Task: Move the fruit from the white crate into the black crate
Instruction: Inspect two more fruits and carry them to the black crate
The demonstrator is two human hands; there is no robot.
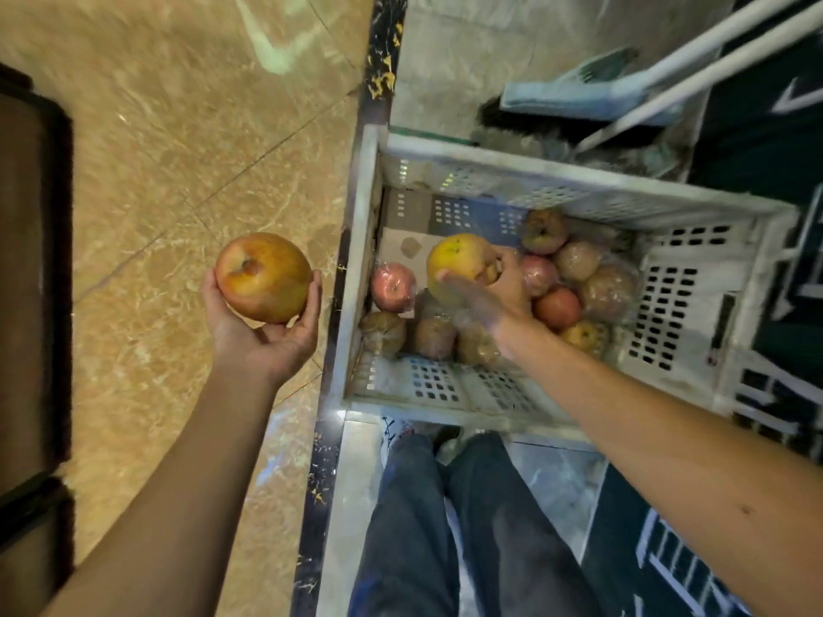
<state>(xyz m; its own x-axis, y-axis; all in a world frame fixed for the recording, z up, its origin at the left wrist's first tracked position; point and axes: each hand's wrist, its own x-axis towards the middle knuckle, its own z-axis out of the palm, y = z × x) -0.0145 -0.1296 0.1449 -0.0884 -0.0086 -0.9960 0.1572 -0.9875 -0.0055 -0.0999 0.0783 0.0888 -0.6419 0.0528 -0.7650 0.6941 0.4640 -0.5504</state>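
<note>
You stand on a tan marble floor (pixel 169 140) crossed by a dark inlaid strip (pixel 332 438), your dark trousers (pixel 445 527) nearest. Your left hand (pixel 262 331), palm up over the tiles, cups a red-yellow apple (pixel 263 277). Your right hand (pixel 490 291) reaches into the white crate (pixel 694 278), fingers wrapped round a yellow apple (pixel 461 264) above the remaining fruit (pixel 574 282). Beyond the crate lie a blue brush (pixel 579 95) and white poles (pixel 694 51).

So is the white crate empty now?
No, not empty. The white crate has about ten fruits in it, several wrapped in clear film. The right hand grips a yellow apple over them.
</note>
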